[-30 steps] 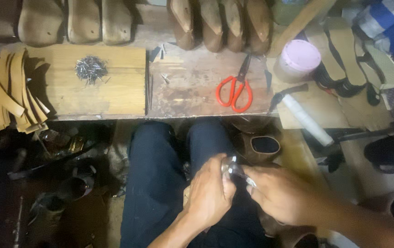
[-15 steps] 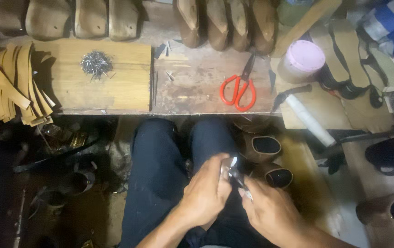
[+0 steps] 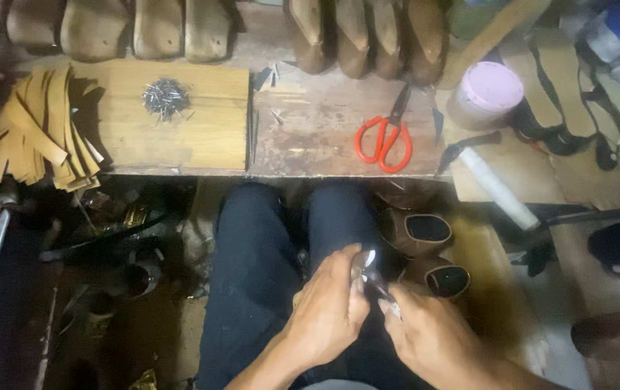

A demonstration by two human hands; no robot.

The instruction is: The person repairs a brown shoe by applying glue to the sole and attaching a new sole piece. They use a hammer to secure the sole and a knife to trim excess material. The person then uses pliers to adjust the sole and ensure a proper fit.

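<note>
two hands meet low over the lap, and against the picture half a second earlier they sit at about the same spot in view, the right hand [image 3: 436, 339] now showing more of its back. the bench at the top keeps the same place. the left hand [image 3: 328, 310] is curled shut around a small shiny metal piece [image 3: 367, 261], whose bright tip sticks up above the fingers; the right hand pinches the lower end of it, fingers closed, at a pale shiny bit just beside the left thumb. the piece is thin, silvery and partly hidden by both hands, so its full shape cannot be told. it hangs above the dark blue trousers [image 3: 252, 274], between the knees and the two brown shoes [image 3: 425, 249] on the floor.

on the workbench [image 3: 310, 137] beyond lie red-handled scissors [image 3: 384, 139], a heap of small nails [image 3: 165, 97] on a pale wooden board [image 3: 201, 133], and a fan of tan leather strips [image 3: 32, 126] at the left edge. a round tub with a pink lid [image 3: 487, 90] stands right of the scissors, and a white roll [image 3: 497, 189] lies slanting below it. rows of wooden shoe lasts [image 3: 357, 36] line the far edge.
</note>
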